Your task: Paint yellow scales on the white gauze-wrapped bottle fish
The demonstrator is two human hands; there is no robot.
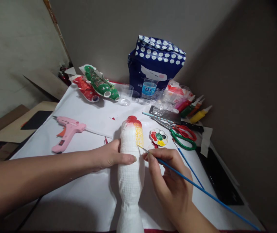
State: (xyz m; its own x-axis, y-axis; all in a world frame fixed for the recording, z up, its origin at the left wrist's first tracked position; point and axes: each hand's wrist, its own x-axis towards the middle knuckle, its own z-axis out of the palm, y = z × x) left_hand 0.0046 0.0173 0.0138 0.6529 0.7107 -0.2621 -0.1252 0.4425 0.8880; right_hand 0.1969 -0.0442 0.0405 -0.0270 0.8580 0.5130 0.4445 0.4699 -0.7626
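a: where's the form [130, 176]?
b: middle of the table [90, 200], its red end pointing away, the narrow waist nearer the person. whether it lies flat or is slightly lifted, i can't tell.
a: and the hands?
b: the left hand [113, 154] clasps its side, thumb across the white front, other fingers mostly hidden. the right hand [171, 179] pinches the brush [201, 187] close to its bristles, tip at the yellow patch.
a: heavy?
b: i'd guess light, easy to roll under a push. the wrap looks soft and rough, so it shouldn't slip; how stiff it is inside, i can't say.
a: best hold?
b: the bare white middle, as now, or the waist. i'd keep off the red and yellow; they may be wet and smear.
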